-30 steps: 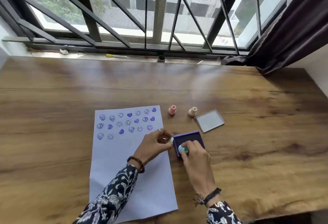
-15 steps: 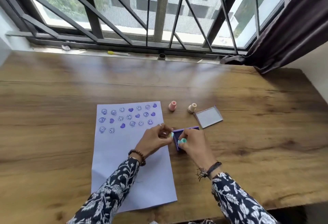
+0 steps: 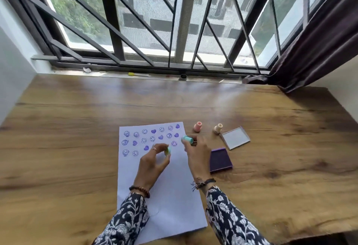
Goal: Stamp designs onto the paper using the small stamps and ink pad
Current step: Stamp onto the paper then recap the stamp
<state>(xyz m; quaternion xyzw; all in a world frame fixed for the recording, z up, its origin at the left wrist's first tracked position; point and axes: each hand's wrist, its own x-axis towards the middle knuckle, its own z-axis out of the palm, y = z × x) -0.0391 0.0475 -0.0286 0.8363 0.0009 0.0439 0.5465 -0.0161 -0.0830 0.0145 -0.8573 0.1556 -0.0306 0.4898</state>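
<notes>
The white rectangular sheet of paper (image 3: 170,196) lies flat on the brown wooden table (image 3: 271,120), its far end filled with three rows of purple smiley and heart prints, the third row incomplete. Above that row, the right hand (image 3: 196,153) pinches a small teal cylindrical stamp (image 3: 187,139) between thumb and fingertips, tilted on its side and clear of the sheet. The left hand (image 3: 153,164) pinches a second small pale-green stamp (image 3: 168,150) just above the paper near the row's open end. The open purple square ink pad (image 3: 220,160) rests just right of the sheet; its clear lid (image 3: 235,137) lies beyond, beside two unused stamps, pink (image 3: 197,126) and cream (image 3: 218,128).

Step in hand, by judgement: carrying the stamps to the printing position. The next move calls for turning each stamp face down over blank paper, aligned with the row spacing, then pressing vertically without sliding.
</notes>
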